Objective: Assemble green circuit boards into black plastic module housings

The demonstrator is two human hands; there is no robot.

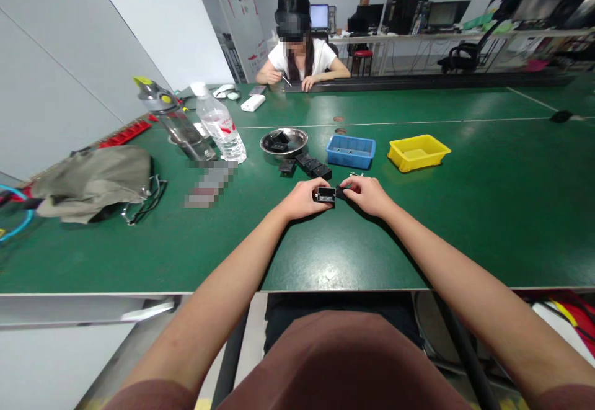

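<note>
My left hand (304, 199) is closed around a small black box (326, 195) with an open face that shows a pale inside. Close on its right, my right hand (367, 194) pinches a small black piece (341, 193) between thumb and fingers. Whether the piece touches the box I cannot tell. Just beyond my hands lie several black boxes (313, 165) in a row and a flat black part (287, 167). A round metal dish (297, 147) behind them holds more black parts (279, 142).
A blue tray (351, 160) and a yellow tray (421, 160) stand beyond my right hand. To the left are a water bottle (220, 126), a grey drinking bottle (179, 128) and a grey-green bag (97, 180). Across the green table (502, 211) sits a person (302, 50) with a thin tool.
</note>
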